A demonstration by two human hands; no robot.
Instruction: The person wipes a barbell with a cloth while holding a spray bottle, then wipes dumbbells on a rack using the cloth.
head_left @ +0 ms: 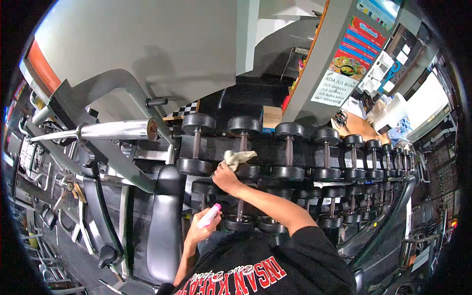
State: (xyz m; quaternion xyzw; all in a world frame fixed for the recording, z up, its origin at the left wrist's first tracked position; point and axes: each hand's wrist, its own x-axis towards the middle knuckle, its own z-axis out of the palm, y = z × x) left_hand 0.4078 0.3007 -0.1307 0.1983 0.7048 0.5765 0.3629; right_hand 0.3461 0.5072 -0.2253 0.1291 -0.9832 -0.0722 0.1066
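The right hand (226, 178) grips a pale cloth (238, 159), bunched at the fingertips with one corner sticking out to the hand's right. The cloth lies over the near end of a black dumbbell (244, 127), whose other head is beyond the hand. Below and slightly left of it, the left hand (203, 228) is closed around a white-and-pink bottle (210, 216), its pink end pointing up toward the right hand.

Just left of the right hand is another dumbbell (196, 142); to its right, a third dumbbell (289, 152) leads a row stretching away. A lower row of dumbbells (333, 206) runs nearer the body, right of both hands. Left of the left hand is a padded black bench (164, 226), and farther up on that side a metal bar (118, 131) points toward the dumbbells.

Beyond the right hand is a cardboard box (272, 117). Well off to its upper right, a pillar carries a printed sign (334, 88), with a brown tabletop (361, 129) past it.
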